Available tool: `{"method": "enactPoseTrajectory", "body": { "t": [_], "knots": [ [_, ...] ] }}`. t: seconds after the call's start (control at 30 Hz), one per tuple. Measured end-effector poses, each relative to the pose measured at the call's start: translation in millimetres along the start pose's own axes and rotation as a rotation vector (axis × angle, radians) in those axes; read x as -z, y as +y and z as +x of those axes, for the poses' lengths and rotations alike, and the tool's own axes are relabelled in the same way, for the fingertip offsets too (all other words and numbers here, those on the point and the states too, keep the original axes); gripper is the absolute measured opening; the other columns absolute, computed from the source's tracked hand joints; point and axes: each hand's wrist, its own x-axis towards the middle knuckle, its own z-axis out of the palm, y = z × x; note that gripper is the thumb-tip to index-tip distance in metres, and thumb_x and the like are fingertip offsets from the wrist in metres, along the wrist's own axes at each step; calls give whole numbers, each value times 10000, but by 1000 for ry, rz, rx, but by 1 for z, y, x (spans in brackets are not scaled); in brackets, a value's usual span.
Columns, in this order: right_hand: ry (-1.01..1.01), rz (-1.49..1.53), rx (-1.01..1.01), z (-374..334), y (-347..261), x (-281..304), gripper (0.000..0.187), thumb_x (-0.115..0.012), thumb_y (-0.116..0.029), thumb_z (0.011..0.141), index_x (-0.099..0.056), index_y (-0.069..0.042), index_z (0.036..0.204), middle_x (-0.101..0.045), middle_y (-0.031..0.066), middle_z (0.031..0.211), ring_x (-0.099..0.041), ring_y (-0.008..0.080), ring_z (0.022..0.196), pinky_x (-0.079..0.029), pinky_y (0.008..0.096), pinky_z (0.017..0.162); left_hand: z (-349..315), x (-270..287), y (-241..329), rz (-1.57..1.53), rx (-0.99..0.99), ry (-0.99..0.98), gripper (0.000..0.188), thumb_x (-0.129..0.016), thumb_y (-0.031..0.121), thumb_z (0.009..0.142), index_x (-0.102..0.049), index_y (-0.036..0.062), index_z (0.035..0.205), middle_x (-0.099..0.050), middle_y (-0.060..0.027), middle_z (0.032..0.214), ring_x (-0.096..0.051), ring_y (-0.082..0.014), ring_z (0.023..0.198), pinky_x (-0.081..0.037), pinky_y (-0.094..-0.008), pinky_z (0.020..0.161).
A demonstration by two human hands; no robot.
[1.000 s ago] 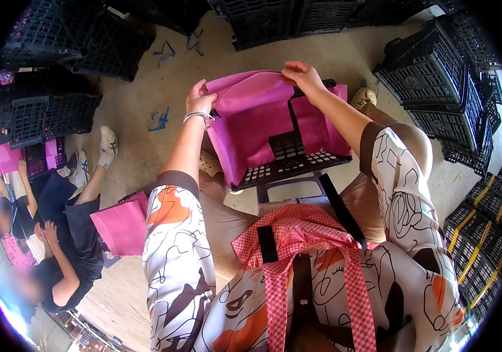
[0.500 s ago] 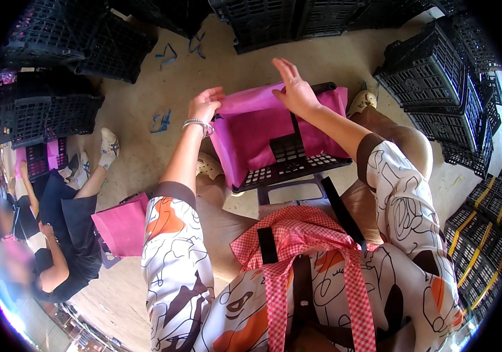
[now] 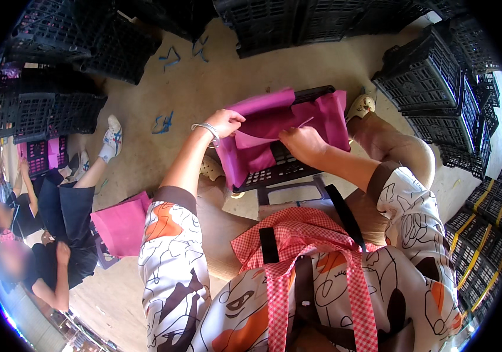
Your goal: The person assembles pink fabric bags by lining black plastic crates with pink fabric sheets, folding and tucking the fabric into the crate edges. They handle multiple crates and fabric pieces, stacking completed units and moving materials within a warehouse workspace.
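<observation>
A black plastic crate lined with pink sheet stands between my knees, its perforated side toward me. At the crate's left rim, my left hand has its fingers closed on the liner's edge. Inside the crate, my right hand pinches a lighter pink flap of the sheet, stretched between both hands. A thin pale sliver rises beside the right fingers; I cannot make out what it is. Part of the liner hangs over the far rim.
A grey plastic stool is just below the crate. Stacked black crates stand at right and along the back. Pieces of blue strap lie on the floor. A seated person works at left, near another pink sheet.
My right hand has come down from the far rim into the crate and closed on the sheet. My left hand has shifted slightly right and lower. The liner's far flap has folded differently.
</observation>
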Motion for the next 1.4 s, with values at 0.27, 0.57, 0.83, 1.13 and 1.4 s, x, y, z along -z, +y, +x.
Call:
{"method": "enactPoseTrajectory", "body": {
  "t": [0.27, 0.57, 0.83, 1.13, 1.4],
  "knots": [
    [-37, -54, 73, -36, -26, 1, 135, -575, -71, 728, -610, -29, 851, -641, 120, 736, -665, 255, 640, -532, 366, 511, 20, -17, -8, 395, -91, 5, 430, -585, 235, 843, -554, 34, 1222, -589, -172, 1203, -559, -278, 1128, -430, -347, 977],
    [-62, 132, -13, -63, -46, 120, 81, -563, -100, 777, -614, -57, 823, -618, 157, 685, -639, 340, 684, -515, 420, 605, -39, -10, 100, 282, -259, -325, 582, -561, 461, 872, -539, 10, 1239, -606, -164, 1176, -572, -265, 1092, -430, -325, 950],
    [2, 128, -172, -37, 2, 131, 114, -585, -138, 803, -648, -48, 833, -632, 185, 753, -624, 366, 750, -497, 441, 670, -56, -13, 135, 489, -296, -289, 384, -528, 312, 903, -623, -26, 1061, -642, -222, 986, -619, -317, 931, -473, -357, 807],
    [174, 161, -359, -8, 94, 56, 160, -576, -164, 778, -649, -38, 845, -650, 185, 843, -624, 367, 816, -502, 441, 735, 18, -41, 81, 495, -315, 315, 205, -538, 176, 868, -673, 94, 997, -647, -192, 921, -616, -357, 879, -489, -432, 780],
    [431, 493, -529, -7, 111, 63, 194, -657, -193, 780, -648, -21, 868, -645, 193, 807, -620, 369, 797, -486, 402, 719, 31, -30, 85, 451, -380, 466, 219, -547, 131, 868, -654, 86, 1053, -644, -184, 968, -613, -355, 905, -497, -412, 790]
  ]
}}
